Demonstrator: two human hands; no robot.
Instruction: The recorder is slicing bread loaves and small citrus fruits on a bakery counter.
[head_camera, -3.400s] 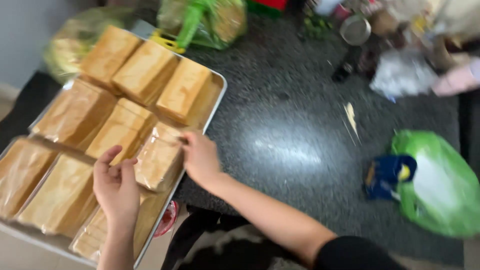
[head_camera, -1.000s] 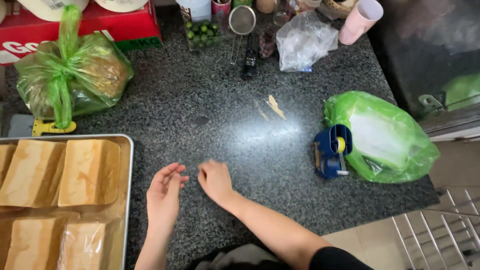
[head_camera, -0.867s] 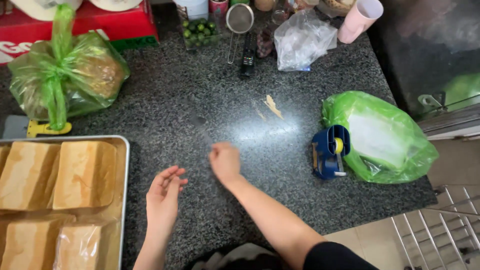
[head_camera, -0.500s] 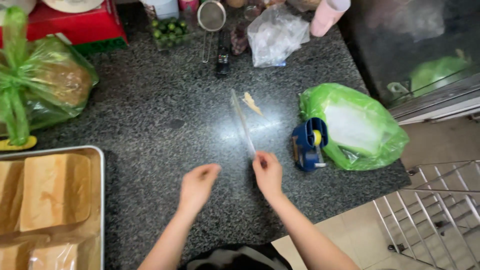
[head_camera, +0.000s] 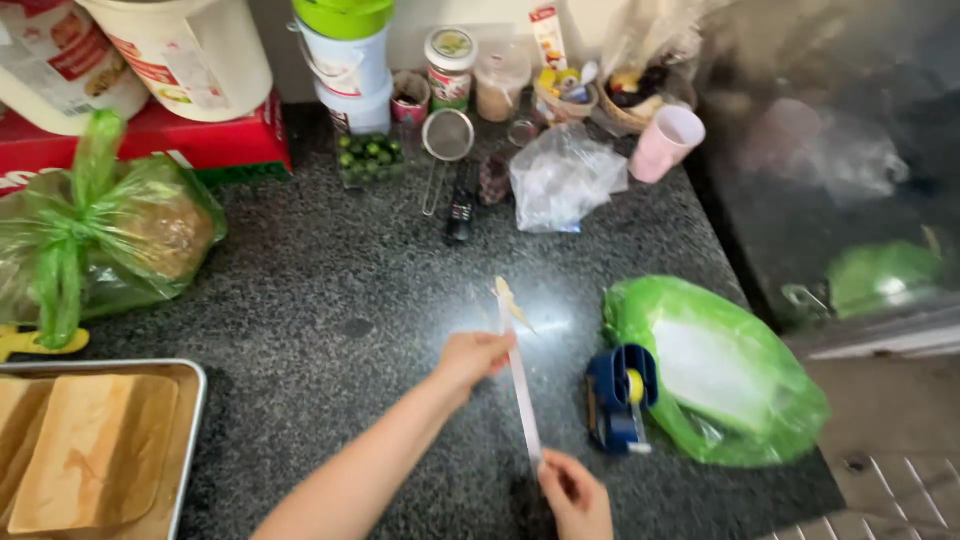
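In the head view, one long, thin, pale strip (head_camera: 520, 385) is held stretched above the dark speckled counter (head_camera: 330, 290), running from near the counter's middle toward the near edge. Two hands are seen. The left hand (head_camera: 472, 358) is closed on the strip near its upper part, fingers pinched together around it. The right hand (head_camera: 578, 495) is closed on the strip's lower end, thumb and fingers pressed together on it.

Just to the right of the strip, one blue tape dispenser (head_camera: 620, 398) is set on the counter, touching one green plastic bag (head_camera: 715, 370) with white contents. A second green bag (head_camera: 95, 245), knotted and holding something brown, lies at the far left. One metal tray (head_camera: 190, 420) is seen at the lower left, with one tan wrapped loaf (head_camera: 95, 465) clearly shown and the edge of another beside it.

Along the back, one clear crumpled bag (head_camera: 562, 180), one pink cup (head_camera: 668, 142), one small strainer (head_camera: 445, 140), one tub of small green limes (head_camera: 368, 160) and one red box (head_camera: 160, 140) are ranged. The counter under the strip is bare; nothing stands between the two hands.
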